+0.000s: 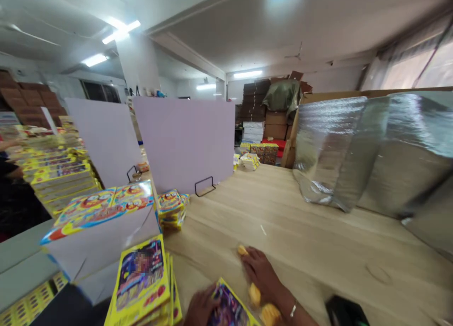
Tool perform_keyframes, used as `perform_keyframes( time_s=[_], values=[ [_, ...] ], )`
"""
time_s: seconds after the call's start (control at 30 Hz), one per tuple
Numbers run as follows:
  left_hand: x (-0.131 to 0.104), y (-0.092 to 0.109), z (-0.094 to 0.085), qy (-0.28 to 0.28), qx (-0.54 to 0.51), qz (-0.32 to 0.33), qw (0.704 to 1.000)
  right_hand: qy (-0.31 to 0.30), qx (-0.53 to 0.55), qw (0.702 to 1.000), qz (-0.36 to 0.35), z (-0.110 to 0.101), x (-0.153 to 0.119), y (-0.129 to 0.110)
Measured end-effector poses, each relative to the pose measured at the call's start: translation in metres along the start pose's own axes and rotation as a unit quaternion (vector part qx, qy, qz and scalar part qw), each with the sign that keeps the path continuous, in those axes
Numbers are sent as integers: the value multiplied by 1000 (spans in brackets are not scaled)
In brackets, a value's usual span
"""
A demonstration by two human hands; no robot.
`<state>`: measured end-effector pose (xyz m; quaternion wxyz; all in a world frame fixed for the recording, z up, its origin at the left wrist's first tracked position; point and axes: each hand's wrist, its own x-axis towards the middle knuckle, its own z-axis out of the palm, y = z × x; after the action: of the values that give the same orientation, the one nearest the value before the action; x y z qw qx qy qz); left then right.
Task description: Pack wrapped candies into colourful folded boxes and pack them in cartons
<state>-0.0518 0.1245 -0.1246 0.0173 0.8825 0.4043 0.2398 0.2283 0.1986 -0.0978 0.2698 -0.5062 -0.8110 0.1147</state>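
My left hand (201,308), slightly blurred, has its fingers curled over the left edge of a flat yellow-bordered printed pack (231,309) at the bottom of the view. My right hand (261,271) reaches forward just above the table, its fingertips on a small yellow-orange lump (242,250) of a kind I cannot make out. Similar yellow-orange lumps lie by that wrist, one rounded (254,295) and one larger and ridged (271,314). To the left of my left hand stands a pile of yellow-bordered printed packs (143,279).
A white box with a colourful printed top (102,208) stands at left, with a small stack of packs (172,207) beside it. A pale upright panel (186,142) crosses the table (283,213). Silver-wrapped bulk (332,151) lines the right. A black object (347,312) lies at lower right.
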Motion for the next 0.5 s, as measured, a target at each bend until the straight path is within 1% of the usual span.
perform_keyframes(
  time_s=[0.03, 0.07, 0.1, 0.17, 0.23, 0.33, 0.43, 0.5],
  values=[
    [-3, 6, -2, 2, -12, -5, 1000, 13, 1, 1000, 17, -7, -11, -2],
    [-6, 11, -3, 18, -19, -39, 999, 23, -2, 999, 37, -14, -22, -4],
    [-8, 16, -5, 39, -27, -50, 998, 33, -13, 998, 57, -21, -32, -6],
    [-8, 21, -8, 54, -52, -47, 996, 56, -32, 992, 106, -34, -52, -12],
    [-7, 21, -9, 54, -58, -46, 996, 87, -34, 985, 148, -40, -74, -25],
    [-8, 20, -7, 48, -59, -55, 996, 115, 0, 974, 194, -37, -109, -59],
    [-15, 23, -4, 51, -57, -61, 995, 86, 61, 971, 213, -23, -142, -94],
    [-20, 27, -2, 57, -35, -62, 996, 81, 114, 966, 216, -14, -155, -107]
  ],
)
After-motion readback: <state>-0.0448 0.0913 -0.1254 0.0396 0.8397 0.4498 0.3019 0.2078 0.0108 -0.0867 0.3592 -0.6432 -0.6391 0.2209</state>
